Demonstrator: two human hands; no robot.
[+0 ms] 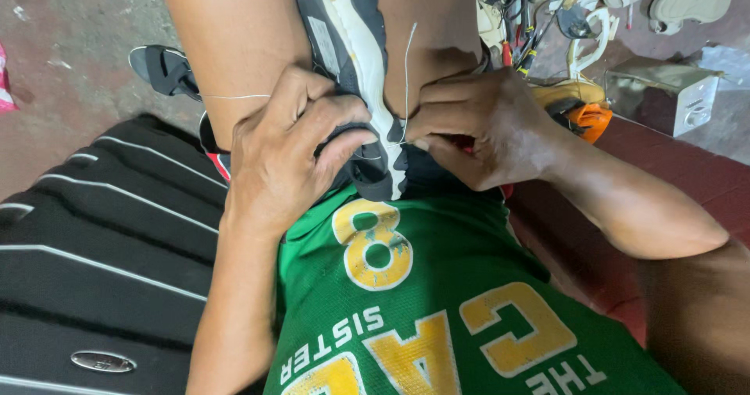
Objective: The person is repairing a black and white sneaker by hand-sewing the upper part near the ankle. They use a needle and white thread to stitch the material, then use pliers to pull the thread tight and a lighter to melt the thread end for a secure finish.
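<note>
Left hand clamps a light, stiff-soled black-and-white shoe between the knees, best gripped mid-sole, while right hand fingers pinch white thread.

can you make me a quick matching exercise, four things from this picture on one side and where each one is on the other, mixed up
Things:
1. shoe
2. left hand
3. right hand
4. black sandal

Places:
A. on the floor, beyond the left knee
B. clamped between the knees
C. pinching white thread at the sole's edge
D. wrapped around the shoe's dark end

Pairs: 1-B, 2-D, 3-C, 4-A
</note>
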